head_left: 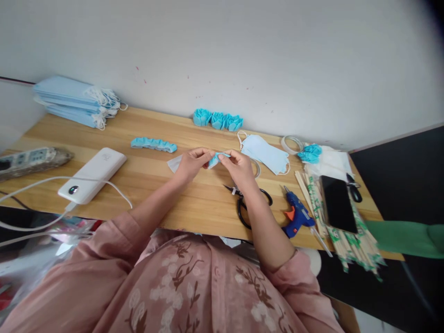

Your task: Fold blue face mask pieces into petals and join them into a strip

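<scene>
Between my left hand (193, 163) and my right hand (239, 167) is a small folded strip of blue face-mask fabric (214, 160). Fingers and thumbs of both hands pinch it, and they cover much of it. A pale white flap (174, 163) shows beside my left hand; whether it joins the strip I cannot tell. To the left lies a pleated blue strip (153, 144). Black-handled scissors (242, 203) rest under my right forearm, partly hidden. A roll of tape (257, 169) shows behind my right hand. Three blue fabric roses (218, 120) stand by the wall.
Stacked face masks (78, 101) sit back left, near a power strip (33, 162) and a cabled white power bank (93, 175). On the right are loose masks (265, 152), a blue glue gun (297, 213), a phone (338, 203) on wrapped chopsticks (360, 245), and another tape roll (292, 144).
</scene>
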A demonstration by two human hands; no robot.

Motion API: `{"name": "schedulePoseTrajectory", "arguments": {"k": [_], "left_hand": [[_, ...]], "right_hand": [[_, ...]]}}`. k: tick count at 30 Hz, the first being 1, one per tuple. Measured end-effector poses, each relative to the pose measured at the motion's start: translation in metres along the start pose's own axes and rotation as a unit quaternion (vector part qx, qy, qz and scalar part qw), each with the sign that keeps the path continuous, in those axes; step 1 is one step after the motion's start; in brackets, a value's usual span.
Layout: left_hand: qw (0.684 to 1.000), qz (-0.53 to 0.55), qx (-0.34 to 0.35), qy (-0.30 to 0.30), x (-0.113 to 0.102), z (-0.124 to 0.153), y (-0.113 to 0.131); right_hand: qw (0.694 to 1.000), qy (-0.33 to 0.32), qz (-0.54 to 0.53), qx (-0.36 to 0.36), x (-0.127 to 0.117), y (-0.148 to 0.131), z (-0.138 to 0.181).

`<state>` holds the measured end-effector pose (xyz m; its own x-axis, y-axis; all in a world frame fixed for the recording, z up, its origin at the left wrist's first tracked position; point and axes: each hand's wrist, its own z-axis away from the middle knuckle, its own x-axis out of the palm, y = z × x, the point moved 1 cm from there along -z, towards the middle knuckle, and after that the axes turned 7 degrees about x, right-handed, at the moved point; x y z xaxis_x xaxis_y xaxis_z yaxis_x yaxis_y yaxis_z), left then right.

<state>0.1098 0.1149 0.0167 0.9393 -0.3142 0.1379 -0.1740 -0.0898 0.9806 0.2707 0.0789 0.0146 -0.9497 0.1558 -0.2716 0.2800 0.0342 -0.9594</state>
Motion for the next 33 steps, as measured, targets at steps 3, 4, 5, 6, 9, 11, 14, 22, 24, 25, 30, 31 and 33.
{"name": "schedulePoseTrajectory", "arguments": {"k": [3,4,5,6,9,11,14,22,24,25,30,31,33], "left_hand": [[0.999,-0.019,-0.003,-0.026,0.002,0.001,-0.002],[0.999,-0.028,0.000,-0.038,0.002,0.002,-0.002],[0.998,-0.036,0.003,-0.049,0.003,0.002,-0.002],[0.997,-0.044,0.006,-0.060,0.004,0.002,-0.002],[0.996,-0.049,0.005,-0.076,0.005,0.004,0.000],[0.997,-0.036,0.001,-0.062,0.004,0.004,0.001],[1.000,-0.008,-0.005,-0.010,0.001,0.003,0.003],[0.999,0.042,-0.013,0.027,0.001,0.003,0.003],[0.999,0.038,-0.019,0.022,0.001,0.003,0.003],[0.999,0.034,-0.021,0.021,0.002,0.003,0.004],[1.000,-0.001,-0.015,0.021,0.001,0.003,0.005],[1.000,-0.009,-0.012,0.021,0.001,0.003,0.005],[0.999,-0.024,-0.006,0.020,0.000,0.002,0.004]], "right_hand": [[0.999,0.037,-0.015,-0.010,-0.001,0.002,-0.001],[0.999,0.044,-0.015,-0.012,-0.001,0.002,-0.001],[0.999,0.048,-0.013,-0.014,-0.001,0.001,-0.001],[0.999,0.049,-0.010,-0.014,-0.001,0.000,0.000],[0.998,0.051,-0.013,-0.016,-0.002,-0.005,0.001],[0.997,0.065,-0.036,-0.025,-0.004,-0.009,0.002],[0.994,0.071,-0.065,-0.045,-0.006,-0.015,0.003],[0.996,0.035,0.055,-0.065,-0.001,-0.015,0.005],[0.995,0.046,0.064,-0.065,-0.001,-0.014,0.005],[0.995,0.051,0.065,-0.063,-0.002,-0.014,0.004],[0.995,0.059,0.061,-0.058,-0.004,-0.014,0.004],[0.995,0.060,0.060,-0.058,-0.004,-0.015,0.004],[0.995,0.063,0.059,-0.058,-0.003,-0.017,0.005]]}}
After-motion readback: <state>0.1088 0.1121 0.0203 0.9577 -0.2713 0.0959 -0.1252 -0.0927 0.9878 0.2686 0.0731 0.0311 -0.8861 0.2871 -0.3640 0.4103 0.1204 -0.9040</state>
